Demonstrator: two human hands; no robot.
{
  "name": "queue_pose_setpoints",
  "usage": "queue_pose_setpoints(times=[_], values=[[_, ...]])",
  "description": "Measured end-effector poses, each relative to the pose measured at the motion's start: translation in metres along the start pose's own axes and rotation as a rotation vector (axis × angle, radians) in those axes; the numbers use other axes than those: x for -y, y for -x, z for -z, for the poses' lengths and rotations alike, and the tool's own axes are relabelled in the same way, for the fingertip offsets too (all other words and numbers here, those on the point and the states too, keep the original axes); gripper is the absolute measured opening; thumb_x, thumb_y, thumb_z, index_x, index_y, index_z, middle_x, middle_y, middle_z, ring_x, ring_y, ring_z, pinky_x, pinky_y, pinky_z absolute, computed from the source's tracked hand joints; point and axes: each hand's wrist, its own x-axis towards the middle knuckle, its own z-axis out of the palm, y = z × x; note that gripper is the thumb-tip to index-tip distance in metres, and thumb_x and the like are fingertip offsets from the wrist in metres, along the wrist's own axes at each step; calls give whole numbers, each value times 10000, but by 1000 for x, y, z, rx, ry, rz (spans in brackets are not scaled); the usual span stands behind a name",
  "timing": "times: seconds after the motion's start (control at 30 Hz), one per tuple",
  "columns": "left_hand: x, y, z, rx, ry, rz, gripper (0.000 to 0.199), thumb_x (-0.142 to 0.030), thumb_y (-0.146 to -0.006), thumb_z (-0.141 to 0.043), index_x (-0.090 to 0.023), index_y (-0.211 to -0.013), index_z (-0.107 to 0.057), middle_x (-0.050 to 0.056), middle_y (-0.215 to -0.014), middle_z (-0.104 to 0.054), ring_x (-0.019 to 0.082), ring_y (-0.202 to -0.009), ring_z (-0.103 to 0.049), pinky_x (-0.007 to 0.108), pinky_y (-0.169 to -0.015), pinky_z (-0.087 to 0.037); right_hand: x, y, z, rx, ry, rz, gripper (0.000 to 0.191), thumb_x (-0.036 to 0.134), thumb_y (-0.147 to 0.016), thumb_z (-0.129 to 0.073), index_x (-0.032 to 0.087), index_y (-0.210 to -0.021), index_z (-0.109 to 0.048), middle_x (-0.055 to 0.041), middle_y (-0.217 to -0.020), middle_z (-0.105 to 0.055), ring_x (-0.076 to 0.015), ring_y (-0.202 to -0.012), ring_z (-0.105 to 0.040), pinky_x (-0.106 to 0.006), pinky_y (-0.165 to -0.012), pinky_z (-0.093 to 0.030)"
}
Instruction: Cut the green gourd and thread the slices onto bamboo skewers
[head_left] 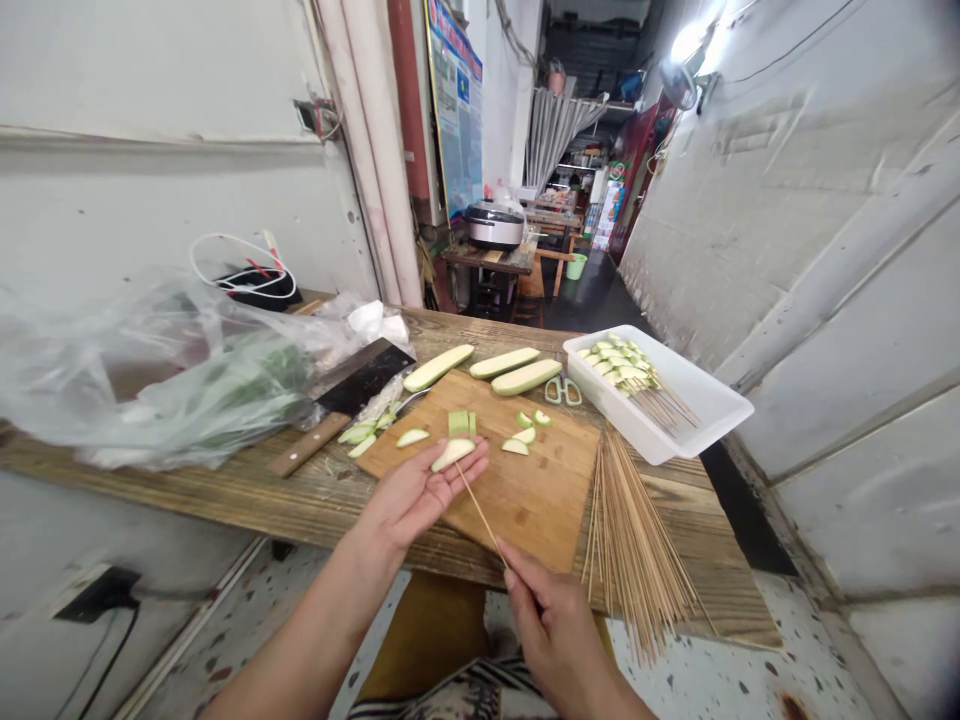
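Palm up over the wooden cutting board point(551, 505), my left hand point(420, 495) holds a pale zucchini slice point(454, 454) across its fingers. My right hand point(546, 610) pinches the lower end of a bamboo skewer point(480, 508). The skewer's far tip meets the slice; whether it has gone in I cannot tell. Just beyond my left fingers lie green-skinned pieces point(461, 424) on the board. Another slice point(412, 437) rests to their left, and several cut slices point(517, 444) lie to the right. Three long zucchini halves point(526, 376) sit behind the board.
A white plastic tub point(718, 412) at right holds skewered slices point(619, 362). Loose bamboo skewers point(637, 550) fan over the table's front edge. Scissors point(562, 390) lie behind the board. A cleaver point(367, 375) and a clear plastic bag point(165, 390) with greens occupy the left.
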Motion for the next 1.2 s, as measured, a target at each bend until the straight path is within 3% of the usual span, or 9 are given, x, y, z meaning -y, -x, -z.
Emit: queue_pose_setpoints(times=[0.3, 0.73, 0.8, 0.87, 0.97, 1.2], values=[[1, 0, 0, 14, -19, -17, 222, -121, -873, -404, -30, -983, -574, 226, -1090, -628, 282, -1068, -573, 389, -851, -529, 0, 3, 1, -3, 16, 17, 370, 197, -907, -411, 107, -1232, -563, -132, -1082, -670, -208, -1033, -616, -279, -893, -459], [5, 1, 1, 78, -144, -65, 219, -137, -864, -430, -37, -936, -611, 215, -1086, -633, 293, -1052, -582, 436, -892, -495, -4, 2, -1, -29, -11, -7, 342, 193, -891, -433, 136, -1187, -596, -115, -1040, -680, -211, -1019, -612, -284, -885, -454], [7, -1, 1, 83, -158, -58, 213, -134, -859, -435, -39, -939, -610, 212, -1078, -637, 293, -1037, -591, 438, -890, -496, -8, -2, -4, -55, -9, -41, 333, 202, -886, -444, 128, -1168, -605, -109, -974, -691, -208, -938, -637, -276, -828, -477], [10, -3, -1, 88, -169, -35, 209, -133, -859, -435, -43, -941, -605, 206, -1070, -641, 286, -1021, -601, 432, -885, -499, -12, -9, -8, -71, -10, -88, 316, 230, -889, -446, 118, -1120, -629, -79, -807, -693, -181, -731, -647, -246, -676, -500], [14, -10, -7, 76, -177, -12, 193, -132, -863, -430, -61, -935, -595, 185, -1029, -660, 261, -983, -624, 407, -864, -513, -16, -22, -15, -92, -35, -135, 321, 274, -904, -413, 117, -1003, -674, -9, -569, -596, -133, -507, -536, -208, -489, -425], [24, -26, -28, 31, -219, -53, 163, -109, -863, -421, -59, -835, -573, 170, -848, -691, 236, -856, -669, 339, -777, -550, -14, -35, -19, -216, -82, -125, 355, 271, -877, -397, 71, -960, -678, -42, -644, -587, -148, -560, -513, -240, -533, -406]])
